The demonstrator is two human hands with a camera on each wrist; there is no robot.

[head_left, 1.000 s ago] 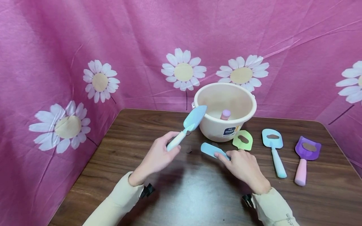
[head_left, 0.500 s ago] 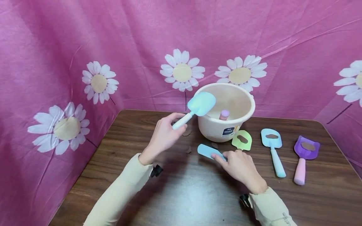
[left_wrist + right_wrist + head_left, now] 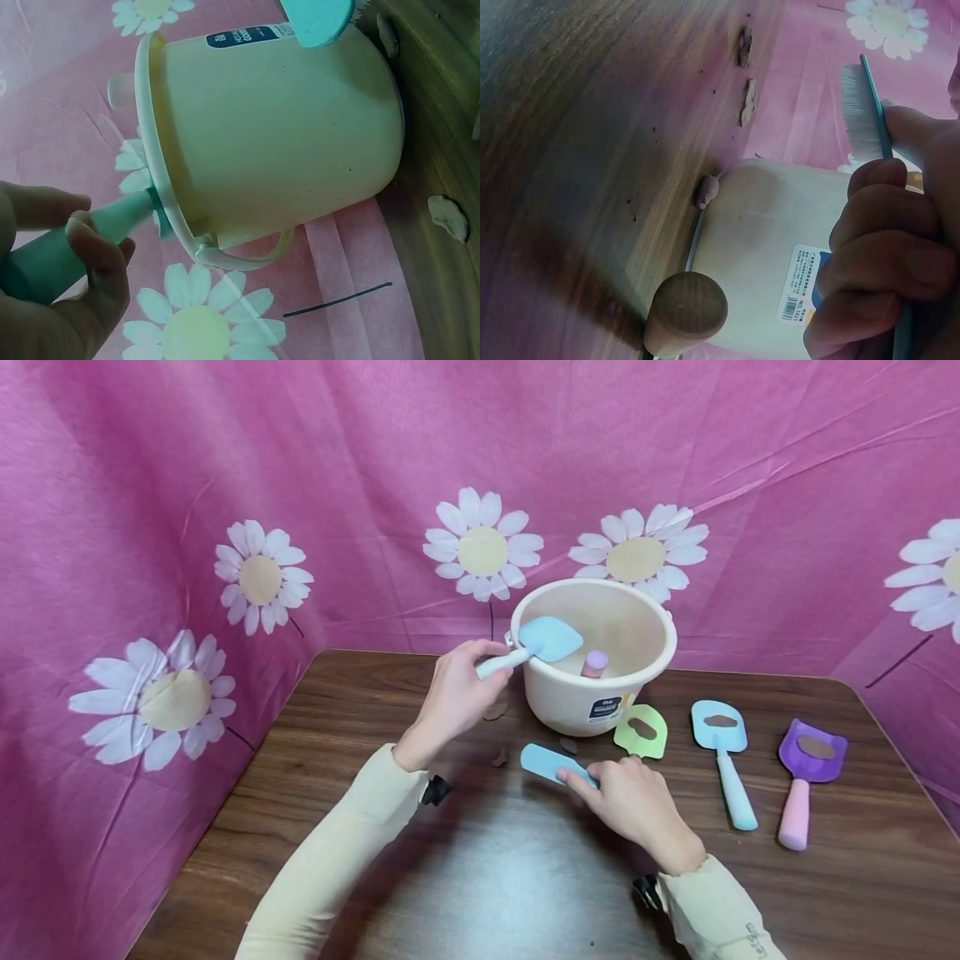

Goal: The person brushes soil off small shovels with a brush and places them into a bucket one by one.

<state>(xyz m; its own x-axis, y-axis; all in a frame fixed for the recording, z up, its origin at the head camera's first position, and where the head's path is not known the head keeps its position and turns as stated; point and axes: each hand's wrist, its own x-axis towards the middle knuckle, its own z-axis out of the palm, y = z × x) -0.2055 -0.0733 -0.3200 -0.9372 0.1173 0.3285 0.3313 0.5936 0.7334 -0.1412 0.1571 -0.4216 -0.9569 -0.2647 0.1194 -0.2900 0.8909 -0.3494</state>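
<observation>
My left hand (image 3: 465, 689) grips the pale handle of a light-blue toy shovel (image 3: 551, 638). Its blade lies over the left rim of a cream bucket (image 3: 570, 703), inside the mouth. In the left wrist view, thumb and fingers wrap the shovel's green-looking handle (image 3: 112, 217), and the bucket's wall hides most of the blade. My right hand (image 3: 637, 802) holds a light-blue brush (image 3: 551, 762) above the table, in front of the bucket. White bristles (image 3: 859, 112) show in the right wrist view. A purple handle end (image 3: 595, 663) sticks up within the bucket.
Brown clumps (image 3: 500, 758) lie on the wooden table left of the brush. Right of the bucket are a green tool (image 3: 651, 745), partly behind my right hand, a light-blue shovel (image 3: 733, 789) and a purple shovel (image 3: 797, 814) with pink handle. A pink daisy-print cloth (image 3: 375, 568) hangs behind.
My left hand has moved up and right, carrying the shovel from beside the bucket to over its rim, and the blade has tipped into the mouth. The brush has shifted slightly left.
</observation>
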